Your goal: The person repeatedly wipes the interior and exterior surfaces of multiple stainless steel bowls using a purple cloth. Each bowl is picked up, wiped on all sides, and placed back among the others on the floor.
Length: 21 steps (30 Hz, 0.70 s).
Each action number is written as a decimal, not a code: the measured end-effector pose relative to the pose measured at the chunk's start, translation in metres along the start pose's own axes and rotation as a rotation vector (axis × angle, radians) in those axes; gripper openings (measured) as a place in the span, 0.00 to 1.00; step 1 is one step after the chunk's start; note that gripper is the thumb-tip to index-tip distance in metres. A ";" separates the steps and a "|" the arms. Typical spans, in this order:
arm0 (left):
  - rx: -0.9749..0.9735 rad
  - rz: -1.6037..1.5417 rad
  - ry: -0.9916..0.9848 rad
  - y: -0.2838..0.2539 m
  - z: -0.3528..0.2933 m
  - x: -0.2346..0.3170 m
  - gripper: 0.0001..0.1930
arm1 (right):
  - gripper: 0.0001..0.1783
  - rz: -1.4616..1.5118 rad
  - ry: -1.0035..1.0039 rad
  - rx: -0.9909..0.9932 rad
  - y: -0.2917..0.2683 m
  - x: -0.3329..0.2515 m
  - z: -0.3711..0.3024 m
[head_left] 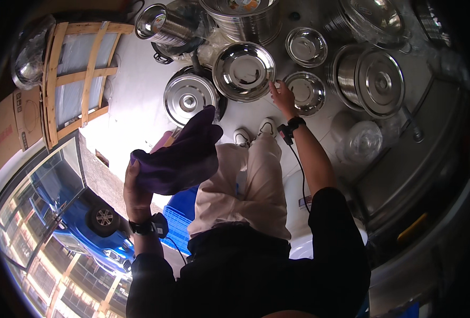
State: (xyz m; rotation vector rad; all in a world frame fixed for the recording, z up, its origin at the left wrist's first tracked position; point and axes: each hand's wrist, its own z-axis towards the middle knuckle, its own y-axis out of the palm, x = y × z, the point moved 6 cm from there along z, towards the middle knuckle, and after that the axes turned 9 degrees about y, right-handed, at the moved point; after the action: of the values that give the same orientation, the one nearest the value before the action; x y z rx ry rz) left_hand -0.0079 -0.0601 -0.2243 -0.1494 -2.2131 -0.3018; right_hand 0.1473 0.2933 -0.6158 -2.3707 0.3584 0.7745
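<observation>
Pale floor [131, 85] bears a wide steel basin [244, 71], with a smaller basin [311, 95] near it. The left hand [134, 185] clutches a purple cloth [179, 164]; the right hand [283, 99] is at the wide basin's rim, whether pinching I cannot tell.

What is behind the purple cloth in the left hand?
Part of a blue crate shows below the purple cloth in the left hand. A pink patch peeks out above; what it belongs to is unclear. The cloth hides whatever else lies behind it.
</observation>
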 end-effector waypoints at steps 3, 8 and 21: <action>-0.034 0.025 0.009 0.000 -0.009 0.007 0.29 | 0.26 -0.273 -0.025 0.084 0.001 -0.026 0.006; -0.031 0.031 0.036 -0.003 -0.026 0.023 0.30 | 0.20 -0.466 -0.092 0.203 0.021 -0.033 0.010; -0.081 0.092 0.142 0.040 -0.090 0.100 0.22 | 0.21 -0.408 0.054 0.260 -0.019 -0.092 -0.045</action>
State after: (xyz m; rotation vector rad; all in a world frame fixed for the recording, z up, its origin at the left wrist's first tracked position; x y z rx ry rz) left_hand 0.0081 -0.0459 -0.0856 -0.2656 -2.0482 -0.3409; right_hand 0.1025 0.2854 -0.5220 -2.1225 -0.0091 0.4440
